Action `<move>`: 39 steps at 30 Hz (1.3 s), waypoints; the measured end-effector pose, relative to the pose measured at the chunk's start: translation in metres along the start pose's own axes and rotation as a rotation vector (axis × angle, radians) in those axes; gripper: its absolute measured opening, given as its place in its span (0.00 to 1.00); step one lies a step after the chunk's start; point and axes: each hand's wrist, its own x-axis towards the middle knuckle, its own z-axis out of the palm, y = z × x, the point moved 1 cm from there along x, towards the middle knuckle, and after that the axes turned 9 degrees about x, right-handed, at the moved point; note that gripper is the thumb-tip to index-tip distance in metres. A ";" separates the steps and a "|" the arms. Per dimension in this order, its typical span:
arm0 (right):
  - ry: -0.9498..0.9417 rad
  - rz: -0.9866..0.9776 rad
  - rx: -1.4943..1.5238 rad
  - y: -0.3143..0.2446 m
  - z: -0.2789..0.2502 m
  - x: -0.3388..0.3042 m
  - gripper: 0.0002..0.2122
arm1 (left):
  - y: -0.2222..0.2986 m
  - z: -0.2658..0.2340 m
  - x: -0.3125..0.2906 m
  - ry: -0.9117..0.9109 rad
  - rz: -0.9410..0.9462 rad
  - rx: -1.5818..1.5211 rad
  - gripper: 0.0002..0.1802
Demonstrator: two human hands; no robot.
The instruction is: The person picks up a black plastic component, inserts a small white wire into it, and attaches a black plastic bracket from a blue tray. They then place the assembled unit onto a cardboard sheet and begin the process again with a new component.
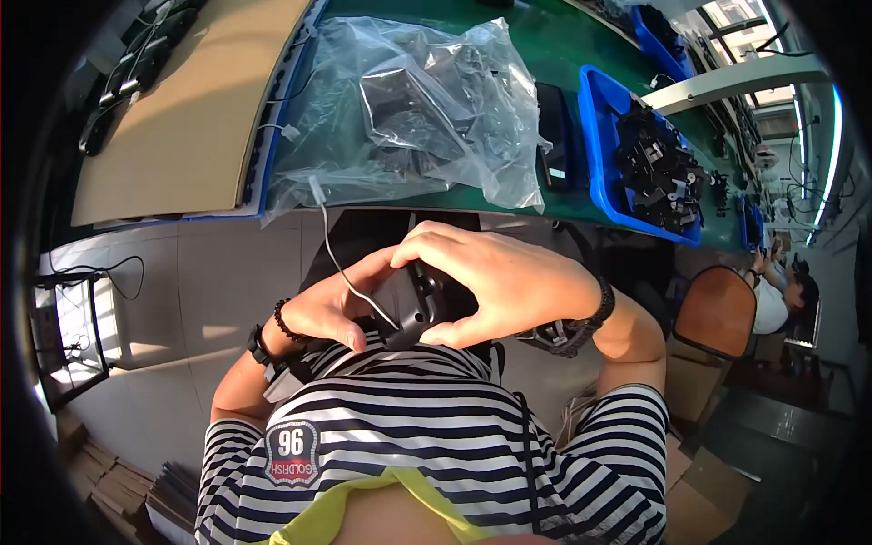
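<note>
Close to my body, in front of the striped shirt, both hands close around a black plastic housing. My left hand grips its left side, thumb toward me and the other fingers partly hidden. From the right, my right hand wraps over it, fingers across the far top and thumb at the near edge. A round hole shows in the housing's side. A thin white cable runs from the housing up to a small white connector at the table edge, beside a clear plastic bag.
The bag, with dark parts inside, lies on the green table. A blue bin of small black parts stands right. Left is a cardboard sheet with black devices. Another person sits far right near a brown chair.
</note>
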 end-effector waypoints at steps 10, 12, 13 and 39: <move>0.053 -0.170 -0.174 0.037 0.024 -0.045 0.24 | -0.034 0.002 0.021 -0.116 -0.432 0.112 0.39; 0.200 -0.186 -0.234 0.029 -0.002 -0.059 0.18 | -0.048 -0.009 0.017 -0.122 -0.419 0.098 0.35; 0.323 -0.070 -0.184 0.017 -0.024 -0.068 0.13 | -0.057 -0.016 0.012 -0.111 -0.403 0.081 0.32; 1.535 0.147 -0.031 0.078 -0.191 -0.209 0.12 | -0.089 -0.037 0.021 0.331 -0.303 -0.109 0.27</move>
